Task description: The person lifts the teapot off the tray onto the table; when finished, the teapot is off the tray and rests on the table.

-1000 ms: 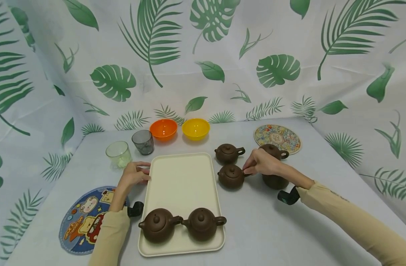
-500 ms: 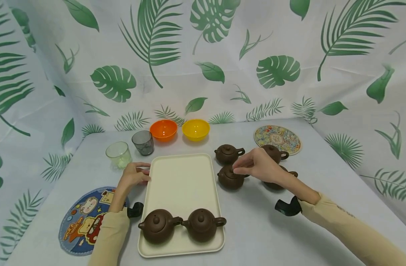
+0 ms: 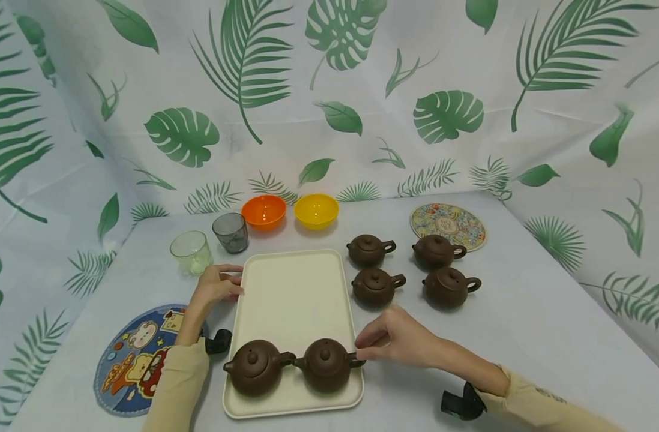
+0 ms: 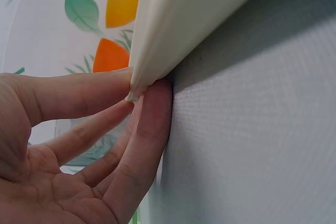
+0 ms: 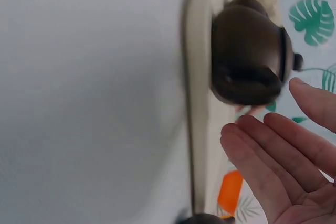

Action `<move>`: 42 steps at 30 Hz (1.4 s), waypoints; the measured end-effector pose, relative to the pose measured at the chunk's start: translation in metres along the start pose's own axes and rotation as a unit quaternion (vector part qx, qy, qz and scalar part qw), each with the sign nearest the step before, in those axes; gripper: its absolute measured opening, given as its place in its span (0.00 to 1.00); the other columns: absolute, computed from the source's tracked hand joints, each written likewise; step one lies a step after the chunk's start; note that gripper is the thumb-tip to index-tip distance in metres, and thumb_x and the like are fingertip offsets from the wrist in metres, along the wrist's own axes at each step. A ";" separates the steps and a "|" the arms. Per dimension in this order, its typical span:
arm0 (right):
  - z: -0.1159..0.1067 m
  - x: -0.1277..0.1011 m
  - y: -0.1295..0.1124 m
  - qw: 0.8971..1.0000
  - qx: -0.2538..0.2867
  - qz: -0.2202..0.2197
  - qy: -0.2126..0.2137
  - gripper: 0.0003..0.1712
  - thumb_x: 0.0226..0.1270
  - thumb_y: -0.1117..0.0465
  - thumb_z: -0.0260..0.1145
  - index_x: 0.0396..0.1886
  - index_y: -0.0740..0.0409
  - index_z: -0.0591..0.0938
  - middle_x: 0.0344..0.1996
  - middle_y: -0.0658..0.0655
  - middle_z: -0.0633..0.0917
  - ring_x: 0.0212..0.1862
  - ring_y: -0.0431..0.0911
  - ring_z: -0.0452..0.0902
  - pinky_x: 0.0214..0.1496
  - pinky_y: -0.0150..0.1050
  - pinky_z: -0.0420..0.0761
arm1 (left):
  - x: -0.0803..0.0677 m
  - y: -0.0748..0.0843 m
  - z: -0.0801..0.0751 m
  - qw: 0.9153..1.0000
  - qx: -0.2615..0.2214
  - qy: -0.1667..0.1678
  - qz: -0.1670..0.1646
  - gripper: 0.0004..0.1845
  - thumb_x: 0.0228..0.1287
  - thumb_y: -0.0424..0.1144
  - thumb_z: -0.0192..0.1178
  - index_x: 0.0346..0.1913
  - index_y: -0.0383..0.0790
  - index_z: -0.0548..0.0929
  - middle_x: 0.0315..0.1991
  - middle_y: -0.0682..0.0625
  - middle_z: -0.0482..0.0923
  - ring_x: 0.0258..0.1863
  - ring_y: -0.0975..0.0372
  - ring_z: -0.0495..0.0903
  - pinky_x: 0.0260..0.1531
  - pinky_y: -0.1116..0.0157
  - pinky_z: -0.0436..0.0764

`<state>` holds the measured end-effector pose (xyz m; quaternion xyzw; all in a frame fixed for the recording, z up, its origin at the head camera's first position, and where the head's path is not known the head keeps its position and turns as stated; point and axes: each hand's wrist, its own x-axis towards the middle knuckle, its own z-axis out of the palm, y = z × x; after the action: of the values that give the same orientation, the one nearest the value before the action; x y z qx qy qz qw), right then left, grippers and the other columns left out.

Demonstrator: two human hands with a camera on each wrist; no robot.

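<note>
The right hand (image 3: 400,342) was loose, fingertips just reaching the handle of the right teapot (image 3: 325,365) at the tray's (image 3: 291,288) near end. Left hand (image 3: 216,283) pinched the tray rim. I'd hook that handle firmly, lift straight.

The right wrist view is blurred: the teapot (image 5: 251,59) on the tray (image 5: 202,108) shows no handle clearly, and a second pot is cut off below.

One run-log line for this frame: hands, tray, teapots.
left hand: holds cream tray edge | right hand: open, at handle of right tray teapot | second tray teapot | four teapots on table
</note>
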<state>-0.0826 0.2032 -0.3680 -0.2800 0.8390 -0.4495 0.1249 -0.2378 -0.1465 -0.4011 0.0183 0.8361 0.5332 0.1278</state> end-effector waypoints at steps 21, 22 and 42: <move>0.026 -0.004 -0.001 0.995 -0.059 -0.054 0.056 0.05 0.56 0.65 0.72 0.31 0.63 0.89 0.28 0.52 0.89 0.31 0.31 0.82 0.30 0.25 0.82 | 0.001 0.000 -0.001 1.000 -0.003 0.002 -0.001 0.28 0.49 0.20 0.63 0.58 0.22 0.75 0.35 0.37 0.83 0.26 0.61 0.83 0.29 0.63 0.85; 0.026 -0.004 -0.001 0.995 -0.061 -0.060 0.059 0.05 0.56 0.65 0.72 0.31 0.63 0.89 0.28 0.53 0.89 0.31 0.31 0.82 0.30 0.25 0.81 | 0.001 0.000 -0.001 1.000 -0.003 0.002 0.000 0.27 0.50 0.20 0.63 0.58 0.22 0.75 0.35 0.37 0.83 0.26 0.60 0.83 0.29 0.63 0.85; -0.033 -0.052 0.024 0.986 -0.014 -0.115 0.123 0.07 0.57 0.72 0.69 0.36 0.67 0.88 0.31 0.57 0.89 0.32 0.32 0.81 0.24 0.28 0.79 | 0.000 -0.001 0.000 1.000 -0.009 0.002 -0.005 0.28 0.51 0.20 0.63 0.58 0.23 0.74 0.35 0.38 0.82 0.26 0.61 0.83 0.30 0.63 0.86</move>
<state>-0.0638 0.2665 -0.3713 -0.3191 0.8163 -0.4801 -0.0358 -0.2379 -0.1468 -0.4018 0.0118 0.8316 0.5400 0.1288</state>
